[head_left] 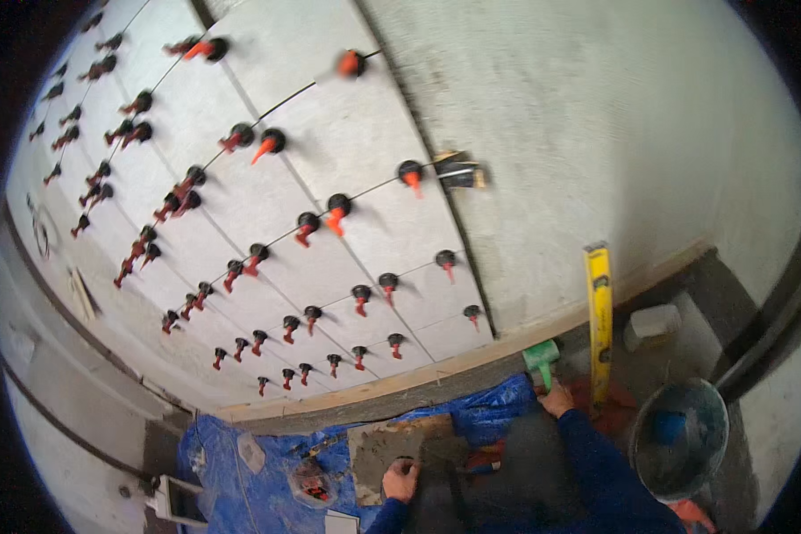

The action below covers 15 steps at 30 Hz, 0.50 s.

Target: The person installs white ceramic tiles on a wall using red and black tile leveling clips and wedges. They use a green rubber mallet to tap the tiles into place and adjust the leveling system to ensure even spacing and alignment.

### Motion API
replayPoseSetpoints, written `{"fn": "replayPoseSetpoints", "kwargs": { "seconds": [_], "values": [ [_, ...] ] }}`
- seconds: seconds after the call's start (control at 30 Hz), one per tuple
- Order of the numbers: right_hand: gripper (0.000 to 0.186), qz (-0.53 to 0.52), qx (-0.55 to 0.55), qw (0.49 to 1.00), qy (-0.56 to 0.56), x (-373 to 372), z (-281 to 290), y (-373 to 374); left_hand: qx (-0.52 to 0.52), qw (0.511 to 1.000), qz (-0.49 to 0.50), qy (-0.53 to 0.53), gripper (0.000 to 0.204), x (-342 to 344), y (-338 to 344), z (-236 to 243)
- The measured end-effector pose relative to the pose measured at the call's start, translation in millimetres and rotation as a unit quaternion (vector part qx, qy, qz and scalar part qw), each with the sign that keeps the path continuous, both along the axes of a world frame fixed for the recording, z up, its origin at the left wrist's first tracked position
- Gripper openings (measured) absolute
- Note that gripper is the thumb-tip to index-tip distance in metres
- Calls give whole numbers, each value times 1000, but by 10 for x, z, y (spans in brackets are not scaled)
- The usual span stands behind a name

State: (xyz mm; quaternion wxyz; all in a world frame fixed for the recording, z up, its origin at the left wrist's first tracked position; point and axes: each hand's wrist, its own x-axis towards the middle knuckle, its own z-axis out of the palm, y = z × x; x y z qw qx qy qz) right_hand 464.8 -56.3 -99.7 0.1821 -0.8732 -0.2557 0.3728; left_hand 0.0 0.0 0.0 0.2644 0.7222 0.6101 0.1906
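You are holding a green mallet with a pale green, block-shaped head (540,355) near the foot of the wall, just below the lower right corner of the tiling. Your right hand (557,400) is reaching forward from a dark blue sleeve, its grip closing around the mallet's handle while the head is pointing away from you. Your left hand (400,481) is hovering over or resting on a square, grey-brown, smeared board (374,440), its fingers curling beside a small, dark, round piece (405,460) — whether that grip is clenching the piece or only touching it, you cannot tell from here.

The board is lying on a crumpled blue plastic sheet (503,400), and a clear plastic bag with red pieces inside (313,483) is sitting to its left. Just right of the mallet, a long yellow spirit level (600,320) is standing nearly upright; beyond it, a whitish rectangular plastic tub (652,327) is resting near the wall. A dark round bucket (699,472) is standing to the right of your right forearm, with something blue showing inside.

In front of you, large pale rectangular tiles (356,133) are covering the wall's left part — rows of red-and-black twist clips (409,173) are sticking out along their joints. A light wooden strip (329,400) is running beneath them.
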Motion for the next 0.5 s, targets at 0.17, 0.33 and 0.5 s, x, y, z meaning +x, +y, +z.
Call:
{"fn": "replayPoseSetpoints", "kwargs": {
  "seconds": [0.17,0.33,0.5],
  "values": [
    [49,-119,163,978,-47,91,-892,315,-53,994,68,-68,31,-157,-272,198],
    [67,-69,155,982,-83,-49,-459,-130,-5,999,28,-33,31,-294,-578,665],
    [71,-83,252,963,-55,-630,1172,-677,-92,994,-14,49,45,-413,-716,1018]
  ]
}}
